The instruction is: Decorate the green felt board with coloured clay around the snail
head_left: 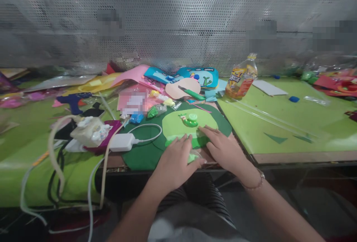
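Observation:
A light green panel [173, 122] with rounded corners lies on a dark green sheet [142, 156] at the table's front edge. On the panel sits a small green snail figure [192, 120] with a pale spiral shell. A brighter green strip [198, 142] runs along the panel's lower edge. My left hand [177, 162] rests with outstretched fingertips at this strip, its thumb pointing right. Below it, partly hidden by that hand, is a pale green lump [192, 157] in clear wrap. My right hand [223, 147] lies open, its fingers reaching the panel's right side.
Left are a power adapter block [90, 132], a white charger [121, 142] with cables, and a blue glue gun [73, 101]. Behind the sheet lie a green-handled cutter [192, 94] and blue decorated panels [206, 76]. A juice bottle [241, 78] stands right, before a perforated metal screen [178, 18].

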